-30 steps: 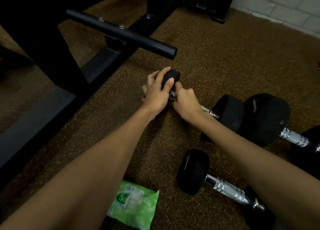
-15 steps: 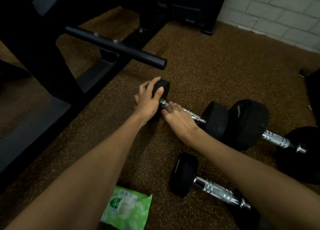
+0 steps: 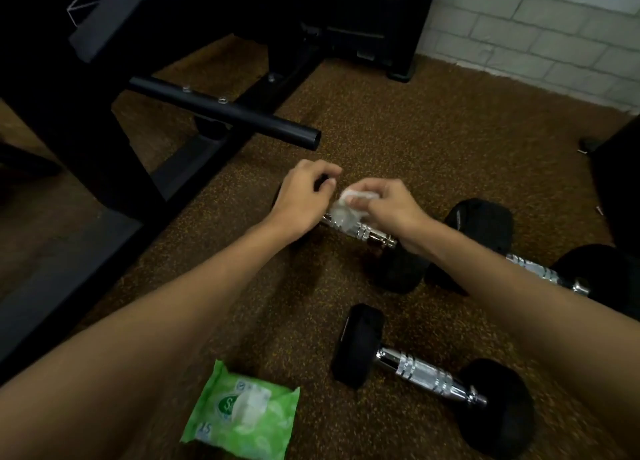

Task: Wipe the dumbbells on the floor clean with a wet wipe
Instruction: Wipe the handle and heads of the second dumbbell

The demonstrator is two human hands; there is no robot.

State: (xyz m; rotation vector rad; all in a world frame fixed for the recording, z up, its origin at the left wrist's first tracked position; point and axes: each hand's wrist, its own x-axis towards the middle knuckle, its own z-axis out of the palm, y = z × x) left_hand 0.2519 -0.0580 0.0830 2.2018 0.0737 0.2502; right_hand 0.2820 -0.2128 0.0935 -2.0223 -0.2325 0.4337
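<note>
Your right hand [image 3: 388, 206] has come up off the dumbbell [image 3: 360, 231]: a second ago it was wrapped low around the chrome handle, and now it pinches the white wet wipe [image 3: 349, 203] above the bar, leaving more chrome bare. Your left hand [image 3: 304, 196] has closed further over the black end, which it now seems to hide almost wholly.

Single view, head-worn, wide-angle. Faces forward and steeply down onto the floor [image 3: 433, 141], looking along the person's own forearms [image 3: 173, 321], which enter from the bottom edge. Left hand [image 3: 301, 196] and right hand [image 3: 391, 206] meet at a dumbbell [image 3: 367, 232] near frame centre, close in. Brick wall [image 3: 536, 37] bows across top right; black rack frame [image 3: 221, 109] fills top left.
</note>
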